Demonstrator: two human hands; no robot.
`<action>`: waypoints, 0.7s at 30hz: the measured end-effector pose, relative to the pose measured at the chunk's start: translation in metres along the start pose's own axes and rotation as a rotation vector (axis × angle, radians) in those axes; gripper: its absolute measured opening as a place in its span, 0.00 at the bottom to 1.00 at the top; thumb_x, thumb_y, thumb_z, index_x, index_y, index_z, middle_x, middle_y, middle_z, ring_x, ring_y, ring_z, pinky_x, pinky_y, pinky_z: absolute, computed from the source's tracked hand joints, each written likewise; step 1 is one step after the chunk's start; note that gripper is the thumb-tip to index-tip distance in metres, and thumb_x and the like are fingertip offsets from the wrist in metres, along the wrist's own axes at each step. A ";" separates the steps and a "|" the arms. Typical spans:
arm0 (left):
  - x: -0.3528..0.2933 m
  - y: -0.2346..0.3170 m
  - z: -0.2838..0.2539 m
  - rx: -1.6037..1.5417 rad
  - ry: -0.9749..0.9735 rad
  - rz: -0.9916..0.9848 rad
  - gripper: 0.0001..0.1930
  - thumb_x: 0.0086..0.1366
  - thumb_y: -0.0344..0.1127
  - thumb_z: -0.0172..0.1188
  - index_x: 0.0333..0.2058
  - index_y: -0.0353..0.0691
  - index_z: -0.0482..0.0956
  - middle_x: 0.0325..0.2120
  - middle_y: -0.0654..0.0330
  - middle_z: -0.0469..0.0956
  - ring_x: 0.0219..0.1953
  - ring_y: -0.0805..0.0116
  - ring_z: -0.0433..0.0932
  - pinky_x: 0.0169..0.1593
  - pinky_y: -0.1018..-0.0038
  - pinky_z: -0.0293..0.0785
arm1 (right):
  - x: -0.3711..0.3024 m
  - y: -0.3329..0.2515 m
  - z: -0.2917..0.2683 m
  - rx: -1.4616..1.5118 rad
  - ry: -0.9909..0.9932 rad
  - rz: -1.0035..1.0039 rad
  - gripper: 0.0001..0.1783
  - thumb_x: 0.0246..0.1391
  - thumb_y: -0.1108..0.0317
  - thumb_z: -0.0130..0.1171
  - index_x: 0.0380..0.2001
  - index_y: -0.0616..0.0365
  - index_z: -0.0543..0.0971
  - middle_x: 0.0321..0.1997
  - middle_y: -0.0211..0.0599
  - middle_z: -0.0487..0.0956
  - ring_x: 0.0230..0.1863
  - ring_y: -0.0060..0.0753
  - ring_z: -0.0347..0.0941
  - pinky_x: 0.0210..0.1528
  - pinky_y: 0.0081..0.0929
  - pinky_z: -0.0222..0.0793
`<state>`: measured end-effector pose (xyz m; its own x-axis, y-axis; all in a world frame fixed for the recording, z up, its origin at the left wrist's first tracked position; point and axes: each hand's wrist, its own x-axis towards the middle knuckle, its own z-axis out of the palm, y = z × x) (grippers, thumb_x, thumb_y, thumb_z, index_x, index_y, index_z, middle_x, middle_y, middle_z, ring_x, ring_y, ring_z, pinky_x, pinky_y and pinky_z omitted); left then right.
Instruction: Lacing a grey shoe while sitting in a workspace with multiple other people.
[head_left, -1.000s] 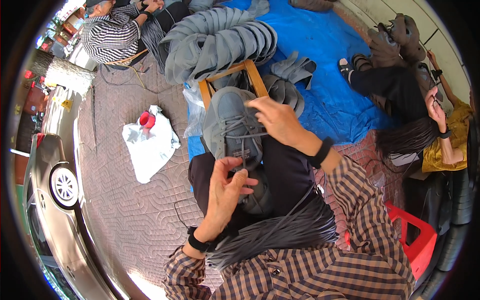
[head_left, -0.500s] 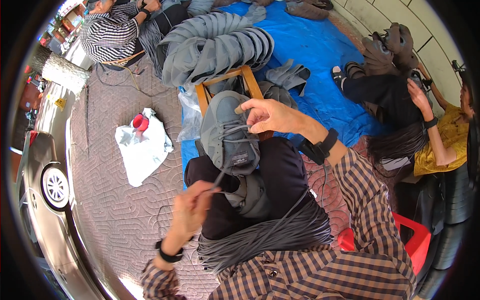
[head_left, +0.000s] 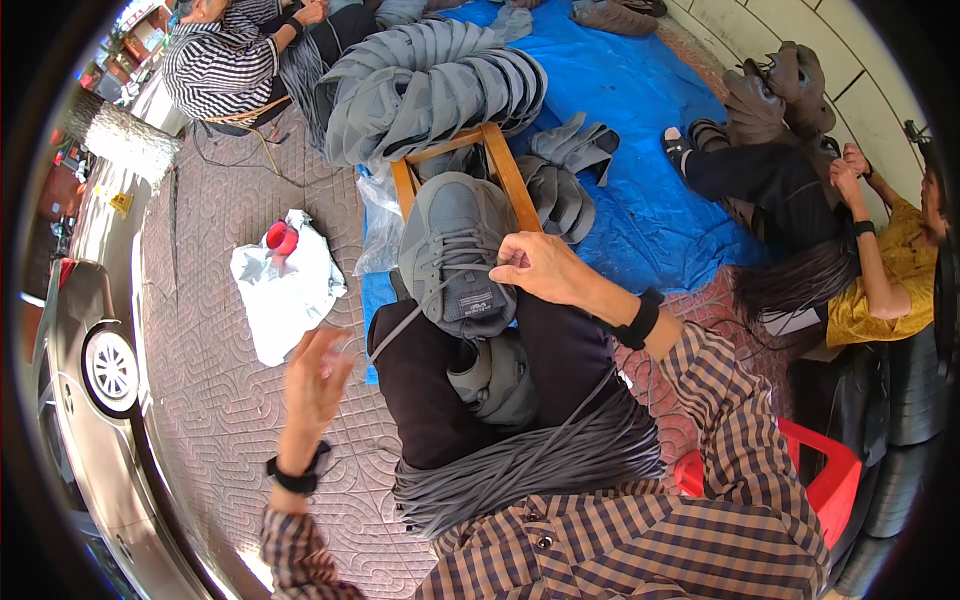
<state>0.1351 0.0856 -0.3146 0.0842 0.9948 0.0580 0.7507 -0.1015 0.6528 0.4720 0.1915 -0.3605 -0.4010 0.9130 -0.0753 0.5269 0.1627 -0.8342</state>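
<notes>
A grey lace-up shoe [head_left: 455,215] rests toe-away above my knees, against a wooden frame [head_left: 512,185]. My right hand [head_left: 545,268] is closed beside its tongue, pinching a grey shoelace [head_left: 465,267] that runs across the lower eyelets. From the shoe's left side another length of lace slants down over my left knee. Beyond that length, out to the left, is my left hand [head_left: 315,385]; motion smears its fingers, so whether they grip anything is unclear. Between my thighs sits another grey shoe [head_left: 500,385], partly hidden. A thick bundle of grey laces [head_left: 530,465] lies across my lap.
Grey shoe uppers [head_left: 430,95] are stacked beyond the frame, by a blue tarp [head_left: 640,120]. White plastic [head_left: 285,300] with a red object [head_left: 281,238] lies on the paving. People sit at far left and right; a car [head_left: 100,400] stands left.
My left hand has swung left and slightly upward, away from the shoe. My right hand has lowered a little along the laces. The shoe's toe has turned slightly right.
</notes>
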 end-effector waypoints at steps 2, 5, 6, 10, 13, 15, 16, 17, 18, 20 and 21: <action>0.025 0.026 0.039 -0.204 0.100 -0.040 0.14 0.57 0.32 0.63 0.42 0.38 0.78 0.35 0.56 0.76 0.32 0.65 0.77 0.33 0.69 0.75 | -0.006 -0.004 0.007 -0.113 0.083 -0.070 0.15 0.46 0.60 0.65 0.25 0.61 0.77 0.31 0.43 0.78 0.33 0.46 0.76 0.36 0.37 0.70; 0.050 0.071 0.073 -0.131 0.204 0.083 0.12 0.57 0.33 0.64 0.40 0.40 0.79 0.33 0.54 0.75 0.37 0.56 0.78 0.38 0.67 0.75 | -0.009 -0.025 0.004 -0.325 0.169 -0.130 0.09 0.45 0.66 0.63 0.25 0.59 0.74 0.30 0.39 0.74 0.36 0.46 0.74 0.43 0.40 0.68; 0.057 0.080 0.081 -0.036 0.186 0.126 0.11 0.56 0.33 0.64 0.38 0.40 0.79 0.33 0.54 0.75 0.37 0.54 0.77 0.39 0.66 0.74 | -0.007 -0.021 -0.004 -0.454 0.307 -0.325 0.08 0.45 0.68 0.62 0.27 0.58 0.74 0.29 0.38 0.73 0.37 0.44 0.73 0.47 0.40 0.66; 0.066 0.088 0.096 0.191 0.226 0.243 0.07 0.55 0.30 0.62 0.34 0.40 0.78 0.32 0.55 0.73 0.34 0.54 0.76 0.39 0.64 0.72 | 0.000 -0.017 -0.013 -0.669 0.456 -0.648 0.07 0.45 0.73 0.58 0.29 0.54 0.72 0.28 0.34 0.70 0.37 0.37 0.72 0.55 0.42 0.60; 0.070 0.087 0.099 0.263 0.250 0.341 0.05 0.56 0.29 0.61 0.31 0.41 0.76 0.32 0.56 0.72 0.34 0.53 0.76 0.37 0.63 0.73 | -0.001 -0.021 -0.018 -0.731 0.433 -0.699 0.05 0.45 0.73 0.56 0.27 0.54 0.72 0.28 0.34 0.70 0.37 0.36 0.71 0.55 0.40 0.61; 0.078 0.086 0.092 0.282 0.259 0.317 0.04 0.56 0.28 0.60 0.31 0.41 0.76 0.32 0.57 0.72 0.33 0.53 0.76 0.35 0.63 0.73 | -0.002 -0.020 -0.020 -0.769 0.425 -0.722 0.04 0.44 0.72 0.55 0.26 0.55 0.72 0.29 0.34 0.69 0.38 0.35 0.70 0.55 0.39 0.61; 0.081 0.085 0.090 0.299 0.270 0.293 0.03 0.57 0.28 0.59 0.31 0.42 0.76 0.31 0.57 0.72 0.32 0.52 0.76 0.33 0.63 0.73 | -0.004 -0.018 -0.021 -0.778 0.437 -0.729 0.03 0.44 0.72 0.55 0.26 0.55 0.73 0.29 0.34 0.69 0.38 0.35 0.70 0.56 0.39 0.61; 0.079 0.081 0.091 0.296 0.265 0.295 0.03 0.57 0.28 0.59 0.31 0.42 0.76 0.31 0.57 0.72 0.32 0.52 0.76 0.33 0.63 0.73 | -0.005 -0.016 -0.022 -0.787 0.448 -0.736 0.03 0.44 0.72 0.55 0.25 0.55 0.73 0.29 0.33 0.69 0.38 0.35 0.69 0.56 0.38 0.61; 0.076 0.079 0.090 0.309 0.237 0.287 0.03 0.57 0.28 0.59 0.31 0.42 0.76 0.30 0.58 0.72 0.30 0.53 0.77 0.31 0.64 0.73 | -0.006 -0.012 -0.021 -0.788 0.452 -0.731 0.03 0.44 0.72 0.55 0.25 0.55 0.73 0.29 0.33 0.69 0.38 0.35 0.69 0.56 0.38 0.61; 0.074 0.078 0.091 0.363 0.249 0.330 0.02 0.58 0.29 0.60 0.31 0.42 0.76 0.27 0.60 0.72 0.26 0.54 0.77 0.27 0.64 0.72 | -0.008 -0.001 -0.020 -0.811 0.460 -0.731 0.03 0.44 0.71 0.55 0.27 0.54 0.74 0.29 0.32 0.68 0.39 0.35 0.70 0.57 0.41 0.60; 0.073 0.081 0.088 0.363 0.245 0.328 0.02 0.58 0.29 0.60 0.31 0.42 0.76 0.27 0.60 0.72 0.26 0.54 0.77 0.27 0.64 0.72 | -0.009 -0.001 -0.021 -0.808 0.458 -0.728 0.03 0.44 0.71 0.55 0.27 0.54 0.74 0.29 0.32 0.68 0.39 0.35 0.70 0.57 0.41 0.60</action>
<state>0.2595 0.1491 -0.3237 0.2292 0.8794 0.4173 0.8925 -0.3610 0.2705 0.4905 0.1907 -0.3475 -0.5836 0.5296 0.6156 0.6725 0.7401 0.0008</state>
